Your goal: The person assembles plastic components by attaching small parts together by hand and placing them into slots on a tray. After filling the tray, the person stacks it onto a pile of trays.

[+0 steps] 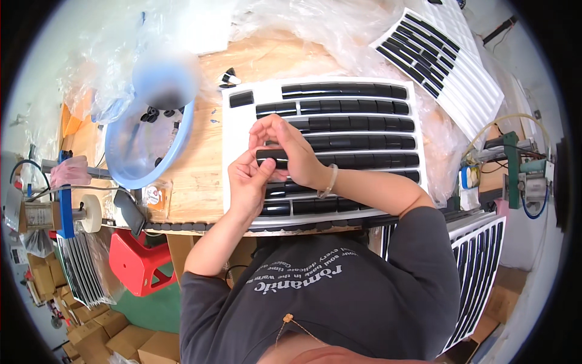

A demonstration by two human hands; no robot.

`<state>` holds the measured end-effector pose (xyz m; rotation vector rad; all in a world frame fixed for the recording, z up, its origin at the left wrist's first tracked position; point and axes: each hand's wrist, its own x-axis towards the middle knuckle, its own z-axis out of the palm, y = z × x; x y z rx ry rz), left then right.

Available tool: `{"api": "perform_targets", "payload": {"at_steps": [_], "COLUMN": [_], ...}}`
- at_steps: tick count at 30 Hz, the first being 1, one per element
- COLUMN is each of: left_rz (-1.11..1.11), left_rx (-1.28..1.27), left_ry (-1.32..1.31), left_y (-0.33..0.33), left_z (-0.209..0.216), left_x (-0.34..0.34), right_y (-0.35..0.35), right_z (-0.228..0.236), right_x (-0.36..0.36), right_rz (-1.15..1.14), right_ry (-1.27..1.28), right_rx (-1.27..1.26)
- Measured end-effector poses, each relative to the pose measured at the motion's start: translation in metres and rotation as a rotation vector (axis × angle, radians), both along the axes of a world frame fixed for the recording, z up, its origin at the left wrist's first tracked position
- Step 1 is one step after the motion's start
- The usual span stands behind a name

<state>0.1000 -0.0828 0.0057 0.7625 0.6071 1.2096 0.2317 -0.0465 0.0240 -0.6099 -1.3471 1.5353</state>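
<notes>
A short glossy black cylinder is held in front of me, lying sideways between both hands. My left hand pinches it from the left and below, thumb along its lower side. Cupped over its right end is my right hand, fingers curved and closed about it; part of its grip is hidden. Under both hands lies a white ridged tray on the table. Rows of similar black cylinders fill its grooves, with a single one at the upper left and bare gaps in some rows.
Left of the tray, a blue basin holds a few small black parts. A second tray with black pieces lies at the far right, beside crumpled clear plastic. A red stool and cardboard boxes stand below left.
</notes>
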Motion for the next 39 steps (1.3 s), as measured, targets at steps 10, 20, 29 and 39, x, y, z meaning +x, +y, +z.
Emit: {"api": "perform_targets", "payload": {"at_steps": [10, 20, 29, 39], "left_rz": [0.210, -0.365, -0.646, -0.463], "left_rx": [0.311, 1.195, 1.201, 1.174], "left_ry": [0.536, 1.504, 1.685, 1.531], "left_y": [0.053, 0.026, 0.009, -0.005], "left_z": [0.002, -0.020, 0.008, -0.005], "left_x": [0.001, -0.022, -0.021, -0.047], "right_y": [0.078, 0.228, 0.277, 0.291], "right_z": [0.027, -0.006, -0.037, 0.038], "right_x": [0.094, 0.589, 0.610, 0.465], "right_rz": [-0.363, -2.013, -2.020, -1.675], "right_ry": [-0.259, -0.473, -0.970, -0.843], "right_rx": [0.081, 0.227, -0.019, 0.725]}}
